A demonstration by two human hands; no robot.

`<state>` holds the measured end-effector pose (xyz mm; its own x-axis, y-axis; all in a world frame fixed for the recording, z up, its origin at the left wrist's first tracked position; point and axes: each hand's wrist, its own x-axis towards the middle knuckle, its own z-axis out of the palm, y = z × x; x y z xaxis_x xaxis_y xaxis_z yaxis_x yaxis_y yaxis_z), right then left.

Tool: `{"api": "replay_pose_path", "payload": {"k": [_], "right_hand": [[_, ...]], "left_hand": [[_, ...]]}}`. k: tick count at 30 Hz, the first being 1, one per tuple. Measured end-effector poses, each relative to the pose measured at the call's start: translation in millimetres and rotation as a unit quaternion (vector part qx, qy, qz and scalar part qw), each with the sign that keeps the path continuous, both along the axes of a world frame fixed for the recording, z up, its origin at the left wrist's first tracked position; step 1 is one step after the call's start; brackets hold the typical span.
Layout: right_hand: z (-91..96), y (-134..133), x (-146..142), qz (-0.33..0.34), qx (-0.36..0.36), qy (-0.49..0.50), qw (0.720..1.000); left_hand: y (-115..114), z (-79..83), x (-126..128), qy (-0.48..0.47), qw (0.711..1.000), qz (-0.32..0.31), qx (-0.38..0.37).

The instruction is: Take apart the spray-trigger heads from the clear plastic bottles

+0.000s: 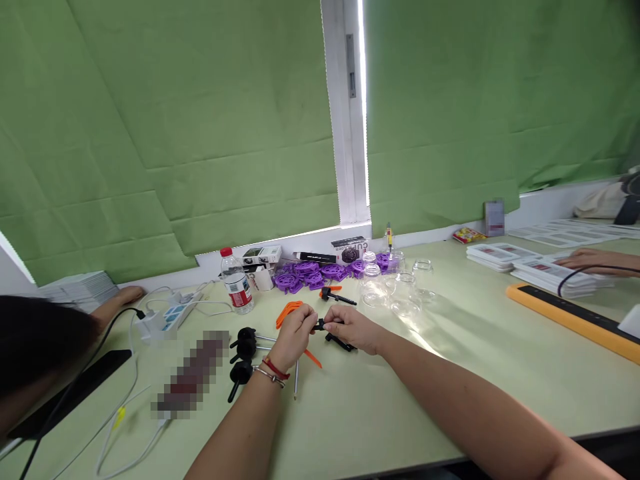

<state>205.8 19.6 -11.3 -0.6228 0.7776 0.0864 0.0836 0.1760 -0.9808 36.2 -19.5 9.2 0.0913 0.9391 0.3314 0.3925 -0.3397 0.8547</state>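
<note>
I see both hands meeting over the middle of the pale green table (450, 387). My left hand (296, 333) is curled shut, fingertips pinching one end of a small black part (320, 325); my right hand (353, 328) closes on the other end, so the piece sits held between them, just above the tabletop.

At 6 o'clock of the right hand, almost touching it, lies another black piece (341, 343). At 9 o'clock of the left hand stands a cluster of black knobbed parts (243, 357) with thin metal rods. An orange clip (287, 311) shows at 12 o'clock of the left hand, just beside the knuckles, and an orange strip (313, 359) lies at 5 o'clock of it.

Farther off at 12 o'clock are a heap of purple plastic pieces (313, 274) and, at 1 o'clock, several clear glass cups (395, 290). A water bottle (236, 281) with a red cap stands at 10 o'clock, near a white power strip (167, 315).

Another person's hand (120, 297) rests at the far left, and another's hand (593, 259) lies on stacked cards at the far right.
</note>
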Motion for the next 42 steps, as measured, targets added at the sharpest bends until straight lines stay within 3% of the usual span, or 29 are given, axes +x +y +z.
{"api": "replay_pose_path", "payload": {"k": [4,7,10,19,27,33,42], "right_hand": [[1.3,-2.0,-0.2,0.001,0.033,0.000,0.999],[2.8,-2.1,0.3,-0.011,0.055,0.003,0.998],[3.7,-1.9,1.0,-0.004,0.030,0.026,0.999],[-1.3,0.8,-1.9,0.026,-0.010,0.076,0.997],[-5.8,2.2,-3.7,0.034,-0.069,0.134,0.988],[-9.2,6.4,-4.1,0.036,-0.090,0.159,0.982],[-8.0,5.1,-2.7,0.030,-0.068,0.194,0.978]], "left_hand": [[-3.5,4.1,-0.7,-0.138,0.988,-0.019,-0.069],[-2.2,5.6,-4.1,-0.273,0.955,-0.046,-0.106],[-0.4,6.5,-7.2,-0.344,0.930,-0.073,-0.107],[5.3,-3.8,-12.3,-0.291,0.948,-0.103,-0.072],[9.2,-4.1,-13.1,-0.418,0.902,-0.087,-0.067],[12.5,-7.0,-13.9,-0.462,0.877,-0.111,-0.071],[10.4,-5.9,-7.8,-0.464,0.876,-0.092,-0.092]]}}
